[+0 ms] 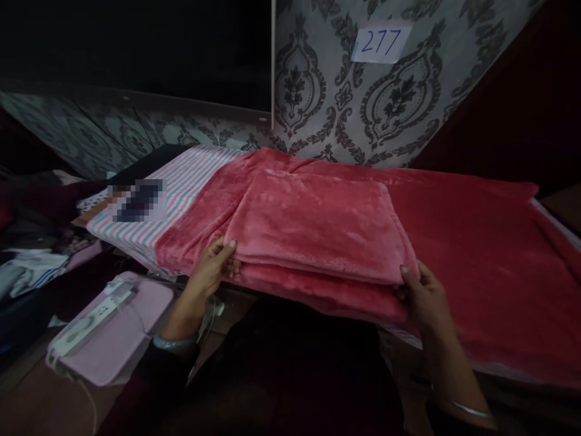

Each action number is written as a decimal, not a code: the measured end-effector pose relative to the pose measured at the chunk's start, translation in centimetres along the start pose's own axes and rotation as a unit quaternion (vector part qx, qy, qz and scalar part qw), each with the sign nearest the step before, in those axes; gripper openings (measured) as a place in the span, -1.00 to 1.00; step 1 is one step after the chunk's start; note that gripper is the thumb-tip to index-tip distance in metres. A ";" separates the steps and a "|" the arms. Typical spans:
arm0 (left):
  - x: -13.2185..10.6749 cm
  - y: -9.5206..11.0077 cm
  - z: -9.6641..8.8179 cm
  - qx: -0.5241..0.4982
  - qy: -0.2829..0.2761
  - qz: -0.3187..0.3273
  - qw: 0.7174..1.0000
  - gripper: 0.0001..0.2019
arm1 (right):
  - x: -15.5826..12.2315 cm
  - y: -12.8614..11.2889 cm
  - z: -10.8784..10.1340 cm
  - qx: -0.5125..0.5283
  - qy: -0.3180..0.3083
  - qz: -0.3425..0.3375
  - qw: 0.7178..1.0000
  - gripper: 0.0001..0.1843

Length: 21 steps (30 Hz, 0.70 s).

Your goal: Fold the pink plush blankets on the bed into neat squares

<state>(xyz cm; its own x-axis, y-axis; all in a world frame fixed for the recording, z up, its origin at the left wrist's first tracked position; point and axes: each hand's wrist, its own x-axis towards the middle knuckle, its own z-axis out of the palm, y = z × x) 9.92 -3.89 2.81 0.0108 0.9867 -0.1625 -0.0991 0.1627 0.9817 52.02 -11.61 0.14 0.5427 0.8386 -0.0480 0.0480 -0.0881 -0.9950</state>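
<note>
In the head view, a folded red blanket (313, 221) lies flat in front of the person, on top of a bigger spread of red cloth (481, 242). It looks soft and fluffy, and it should bend easily. I'd guess it is a bit heavy for its size, as it is thick, but nothing on it looks like it could break. The fuzz should not be very slippery. The best spots to hold seem to be the two near corners, with all the layers pinched together so they don't slide apart.

That is where the hands are. The left hand (211, 266) has its near left corner, thumb on top and fingers curled below. The right hand (429, 297) pinches the near right corner, its thumb close to the fingers. It is dim here, so I can't tell how many layers each hand has. Striped cloth (188, 172) shows off to the left.
</note>
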 end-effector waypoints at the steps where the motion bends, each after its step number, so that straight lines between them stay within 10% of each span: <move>1: 0.2 -0.1 0.1 0.013 0.025 0.025 0.999 -0.49 | 0.1 0.0 0.0 0.001 0.023 0.003 1.000 -0.48; 5: 0.9 0.1 -0.4 0.078 0.061 0.096 0.990 -0.58 | 0.4 0.0 -0.6 -0.030 0.055 0.002 0.998 -0.47; 14: 0.5 0.9 -3.0 0.132 0.021 0.011 0.991 -0.55 | 1.0 0.7 -2.1 -0.091 -0.018 -0.026 0.995 -0.37; 18: 2.0 3.1 -3.7 0.217 0.130 0.121 0.960 -0.47 | 2.8 -0.3 -3.0 -0.210 0.099 -0.166 0.958 -0.21; 21: 4.7 5.8 -1.0 0.296 0.097 0.220 0.925 -0.43 | 5.4 -3.2 -0.7 -0.261 0.083 -0.299 0.914 -0.28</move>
<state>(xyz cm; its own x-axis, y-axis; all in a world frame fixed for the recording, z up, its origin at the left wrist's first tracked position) 8.43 1.72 7.68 -0.0853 0.9481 0.3064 0.5106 -0.2225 0.8306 55.42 -7.16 3.18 0.4056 0.7316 0.5480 0.7477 0.0793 -0.6593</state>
